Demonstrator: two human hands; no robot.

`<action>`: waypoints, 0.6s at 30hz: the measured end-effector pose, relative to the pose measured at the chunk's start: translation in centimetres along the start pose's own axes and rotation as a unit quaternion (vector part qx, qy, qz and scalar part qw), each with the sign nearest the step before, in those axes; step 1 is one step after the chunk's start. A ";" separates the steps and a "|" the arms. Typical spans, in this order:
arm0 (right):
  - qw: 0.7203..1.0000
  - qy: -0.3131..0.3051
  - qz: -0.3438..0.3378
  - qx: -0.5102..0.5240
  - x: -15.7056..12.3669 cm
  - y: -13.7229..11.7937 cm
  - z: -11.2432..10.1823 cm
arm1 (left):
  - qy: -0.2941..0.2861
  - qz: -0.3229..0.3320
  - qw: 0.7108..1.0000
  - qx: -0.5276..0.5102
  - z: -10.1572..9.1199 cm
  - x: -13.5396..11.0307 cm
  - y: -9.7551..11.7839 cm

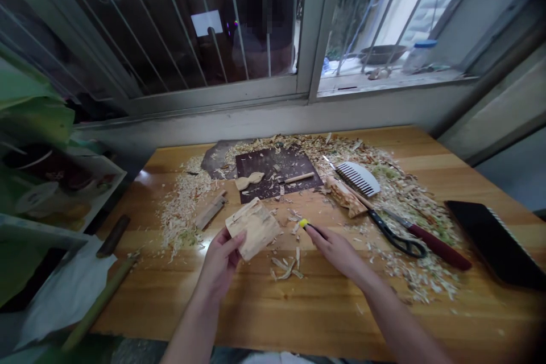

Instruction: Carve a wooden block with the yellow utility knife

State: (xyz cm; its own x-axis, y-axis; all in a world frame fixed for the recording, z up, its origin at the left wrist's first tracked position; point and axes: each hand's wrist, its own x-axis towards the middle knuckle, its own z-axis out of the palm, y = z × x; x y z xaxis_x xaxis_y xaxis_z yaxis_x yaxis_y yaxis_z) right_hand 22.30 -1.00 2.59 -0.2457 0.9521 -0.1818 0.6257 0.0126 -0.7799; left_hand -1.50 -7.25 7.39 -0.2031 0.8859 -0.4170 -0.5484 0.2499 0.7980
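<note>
My left hand [224,256] grips a pale, flat wood block [255,228] by its lower left edge, thumb on top, held up over the table. To its right, my right hand [327,245] is closed around a dark-handled tool with a yellow end [303,223]; I cannot make out its exact kind. A gap separates that tool from the block. Below the two hands lie some loose wood shavings [288,268]. Just beyond the block, a small carved wooden piece [249,181] and a thin wooden-handled tool [298,178] rest on a dark mat [273,162].
Shavings [183,205] ring the wooden table [256,318]. At the right lie a white comb [360,178], a rough wood piece [347,199], black-handled scissors [396,239], a red-handled tool [441,247] and a black tablet-like slab [497,244]. A wood strip [211,210] lies left.
</note>
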 end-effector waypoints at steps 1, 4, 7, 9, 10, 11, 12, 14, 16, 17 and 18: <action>1.000 -0.012 0.002 -0.011 -0.2 0.2 0.1 | 0.002 -0.001 1.000 -0.003 0.1 0.0 -0.3; 0.999 -0.036 -0.001 -0.023 -0.4 0.5 0.2 | 0.008 0.006 1.000 -0.005 0.4 0.0 -1.1; 0.999 -0.039 0.003 -0.023 -0.3 0.6 0.2 | 0.018 0.009 1.000 -0.001 0.7 0.2 -1.7; 0.999 -0.037 0.002 -0.026 -0.3 0.5 0.3 | 0.021 0.008 1.000 -0.001 0.9 0.3 -1.9; 0.999 -0.036 0.002 -0.030 -0.4 0.4 0.4 | 0.024 0.008 1.000 -0.002 1.0 0.4 -2.1; 0.999 -0.039 0.002 -0.036 -0.5 0.2 0.5 | 0.029 0.008 1.000 -0.003 1.1 0.5 -2.2; 0.998 -0.043 0.003 -0.044 -0.6 0.0 0.6 | 0.035 0.006 0.999 -0.005 1.2 0.5 -2.4; 0.996 -0.048 0.010 -0.072 -1.0 -0.5 0.8 | 0.048 -0.005 0.999 -0.014 1.4 0.6 -2.8; 0.993 -0.052 0.018 -0.107 -1.4 -1.2 1.0 | 0.059 -0.020 0.998 -0.024 1.6 0.7 -3.3; 0.991 -0.053 0.020 -0.121 -1.6 -1.5 1.0 | 0.066 -0.027 0.997 -0.027 1.8 0.7 -3.5; 0.990 -0.056 0.019 -0.131 -1.8 -1.7 1.0 | 0.075 -0.033 0.996 -0.027 1.9 0.7 -3.8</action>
State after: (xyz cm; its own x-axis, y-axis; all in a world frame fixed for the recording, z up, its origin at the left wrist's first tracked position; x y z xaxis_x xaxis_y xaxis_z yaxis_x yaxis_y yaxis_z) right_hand 20.94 -2.99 3.68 -0.2893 0.9137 -0.2853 0.8035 0.0699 -0.5912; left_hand 1.95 -6.88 4.93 -0.2823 0.7993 -0.5305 -0.6057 0.2803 0.7447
